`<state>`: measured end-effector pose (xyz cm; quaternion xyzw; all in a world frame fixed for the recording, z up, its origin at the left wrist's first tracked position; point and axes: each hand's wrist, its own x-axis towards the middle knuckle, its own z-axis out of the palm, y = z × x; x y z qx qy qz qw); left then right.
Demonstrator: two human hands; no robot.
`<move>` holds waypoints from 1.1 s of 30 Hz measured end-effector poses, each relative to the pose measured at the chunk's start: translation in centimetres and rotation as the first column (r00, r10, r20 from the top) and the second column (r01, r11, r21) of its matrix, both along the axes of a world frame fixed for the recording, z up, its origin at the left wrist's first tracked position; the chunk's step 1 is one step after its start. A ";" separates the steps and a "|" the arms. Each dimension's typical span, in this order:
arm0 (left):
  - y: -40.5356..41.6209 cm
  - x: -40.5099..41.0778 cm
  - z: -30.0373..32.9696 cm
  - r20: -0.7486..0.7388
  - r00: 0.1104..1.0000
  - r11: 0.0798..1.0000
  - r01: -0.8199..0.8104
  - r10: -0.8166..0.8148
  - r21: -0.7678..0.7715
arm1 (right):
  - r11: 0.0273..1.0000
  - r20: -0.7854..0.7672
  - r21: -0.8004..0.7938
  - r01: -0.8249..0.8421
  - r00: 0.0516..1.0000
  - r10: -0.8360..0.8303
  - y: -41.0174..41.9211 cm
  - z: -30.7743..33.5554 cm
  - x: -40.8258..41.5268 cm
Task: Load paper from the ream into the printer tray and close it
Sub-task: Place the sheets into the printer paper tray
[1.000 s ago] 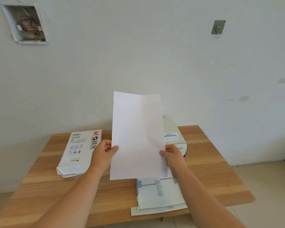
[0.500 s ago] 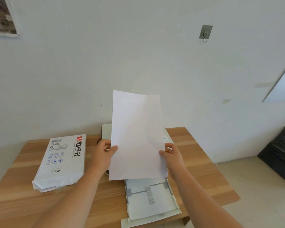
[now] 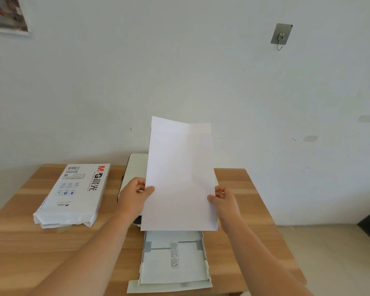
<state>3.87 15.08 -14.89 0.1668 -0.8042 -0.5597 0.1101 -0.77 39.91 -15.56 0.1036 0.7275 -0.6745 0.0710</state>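
Left hand (image 3: 135, 195) and right hand (image 3: 224, 199) still pinch the upright stack of white paper sheets (image 3: 179, 176) by its side edges, lower now over the pulled-out grey printer tray (image 3: 173, 274), so basically ready to drop in.

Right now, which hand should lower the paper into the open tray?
Neither alone: the left hand and right hand pinch opposite edges of the paper stack, directly above the printer tray. Lower with both.
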 end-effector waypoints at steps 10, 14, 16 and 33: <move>4.7 -0.4 -0.9 -0.016 0.993 0.991 -0.115 0.116 0.075 | 0.993 -0.015 -0.041 -0.110 0.994 0.110 4.5 -0.6 -2.0; 4.7 -0.4 -1.4 -0.034 0.992 0.981 -0.114 0.121 0.157 | 0.988 -0.025 -0.058 -0.143 0.990 0.142 4.9 -1.0 -2.1; 4.4 -0.3 -1.8 -0.031 0.994 0.981 -0.095 0.102 0.168 | 0.988 -0.028 -0.044 -0.149 0.989 0.148 5.0 -1.1 -1.9; 2.0 3.8 -5.1 0.124 0.992 0.974 0.006 -0.035 0.229 | 0.978 0.198 -0.074 -0.194 0.959 0.205 5.9 -3.4 1.7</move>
